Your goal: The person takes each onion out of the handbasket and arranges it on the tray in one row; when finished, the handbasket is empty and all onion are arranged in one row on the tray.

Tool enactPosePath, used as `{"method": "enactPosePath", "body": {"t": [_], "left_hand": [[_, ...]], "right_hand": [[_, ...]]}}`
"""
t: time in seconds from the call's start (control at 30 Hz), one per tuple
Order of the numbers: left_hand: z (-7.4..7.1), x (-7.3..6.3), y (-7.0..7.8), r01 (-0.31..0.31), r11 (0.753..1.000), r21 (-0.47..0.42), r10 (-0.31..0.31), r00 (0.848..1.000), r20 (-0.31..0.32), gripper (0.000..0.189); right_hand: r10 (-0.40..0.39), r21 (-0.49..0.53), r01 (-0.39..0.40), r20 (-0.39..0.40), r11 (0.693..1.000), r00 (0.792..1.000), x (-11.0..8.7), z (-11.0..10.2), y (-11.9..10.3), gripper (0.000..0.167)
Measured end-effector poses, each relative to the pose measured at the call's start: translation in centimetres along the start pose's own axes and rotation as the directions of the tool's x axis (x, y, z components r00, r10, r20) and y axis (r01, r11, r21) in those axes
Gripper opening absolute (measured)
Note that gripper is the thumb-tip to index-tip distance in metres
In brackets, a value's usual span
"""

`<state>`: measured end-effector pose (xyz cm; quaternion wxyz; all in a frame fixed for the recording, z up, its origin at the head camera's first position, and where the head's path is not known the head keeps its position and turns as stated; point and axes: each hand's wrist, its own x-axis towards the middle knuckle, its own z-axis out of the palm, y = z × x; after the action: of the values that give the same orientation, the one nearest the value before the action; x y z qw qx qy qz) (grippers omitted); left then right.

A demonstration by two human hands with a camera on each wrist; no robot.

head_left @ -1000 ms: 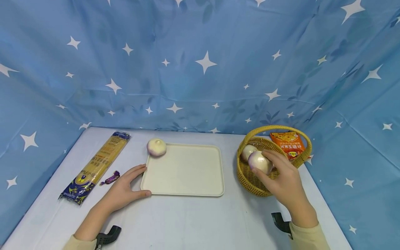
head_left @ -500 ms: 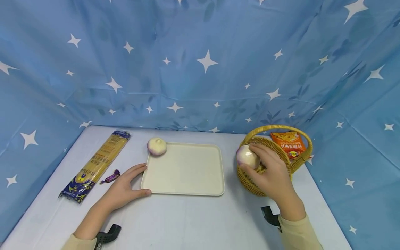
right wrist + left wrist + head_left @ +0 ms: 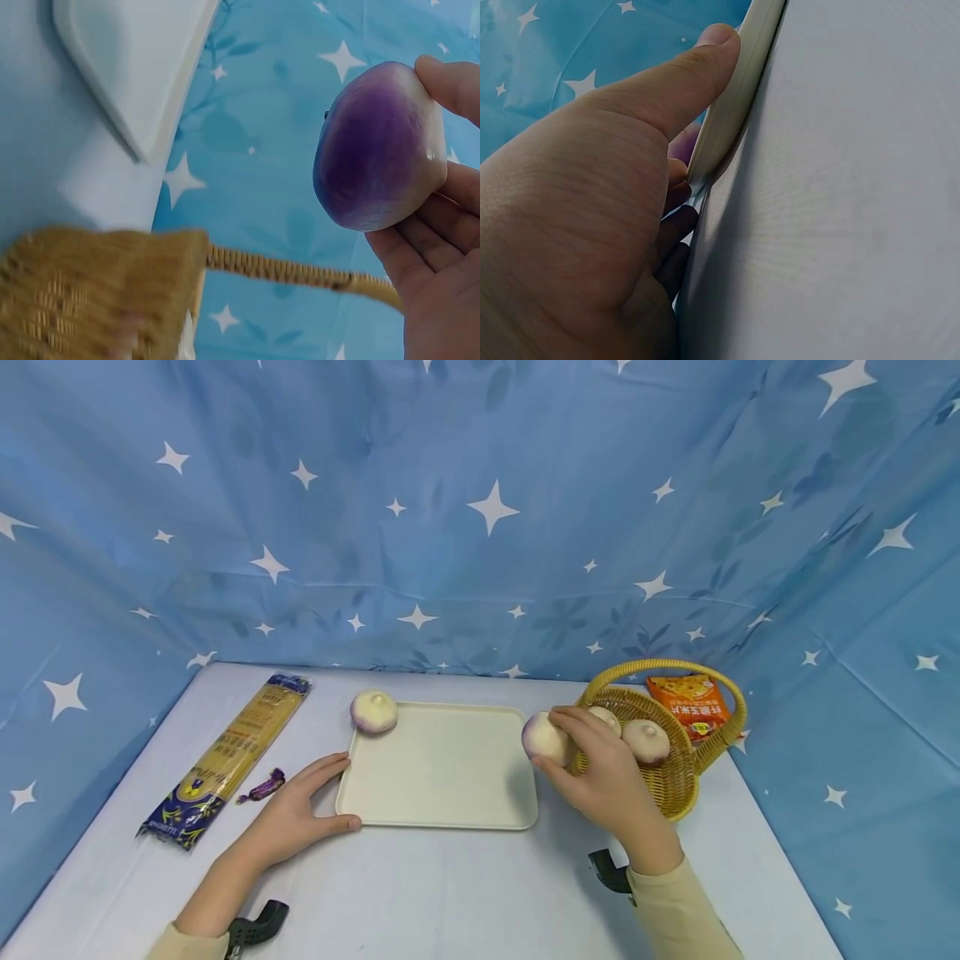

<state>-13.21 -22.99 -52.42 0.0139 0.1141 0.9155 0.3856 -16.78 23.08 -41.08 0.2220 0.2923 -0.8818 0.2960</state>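
Note:
My right hand (image 3: 607,777) pinches a purple-and-white turnip (image 3: 546,737) between thumb and fingers, in the air over the gap between tray and basket. Its purple end shows in the right wrist view, where the turnip (image 3: 375,150) is clear of everything but the hand. A cream tray (image 3: 442,768) lies flat on the table. At its near left corner rests my left hand (image 3: 288,818), thumb along the front edge and fingers at the left edge. Another turnip (image 3: 373,711) sits at the tray's far left corner. Turnips (image 3: 647,741) also lie in the wicker basket (image 3: 678,785).
A tall handle (image 3: 660,667) arches over the basket. Behind it leans an orange snack packet (image 3: 690,706). On the left lie a long spaghetti pack (image 3: 228,756) and a small purple-wrapped candy (image 3: 262,785). A blue star-printed curtain (image 3: 450,552) walls off the table's back and sides.
My right hand has carried the turnip leftward out of the basket toward the tray's right edge, uncovering the turnips inside. The left hand has stayed at the tray corner.

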Motion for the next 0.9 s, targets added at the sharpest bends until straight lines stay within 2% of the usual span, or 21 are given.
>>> {"method": "enactPosePath", "body": {"t": [0.37,0.63,0.9], "left_hand": [[0.1,0.1,-0.1,-0.011,1.0,-0.003,0.011,1.0,-0.005,0.109],[0.0,0.1,0.1,-0.012,1.0,-0.006,0.012,1.0,0.0,0.109],[-0.1,0.0,0.2,-0.001,1.0,-0.007,0.001,1.0,0.002,0.109]], "right_hand": [[-0.032,0.091,0.029,0.027,0.995,0.999,1.8,3.1,-1.2,0.057],[-0.009,0.122,0.001,0.061,0.993,0.998,3.0,5.5,-1.4,0.058],[-0.037,0.152,0.029,0.052,0.988,0.998,5.0,7.6,-1.9,0.057]]}}
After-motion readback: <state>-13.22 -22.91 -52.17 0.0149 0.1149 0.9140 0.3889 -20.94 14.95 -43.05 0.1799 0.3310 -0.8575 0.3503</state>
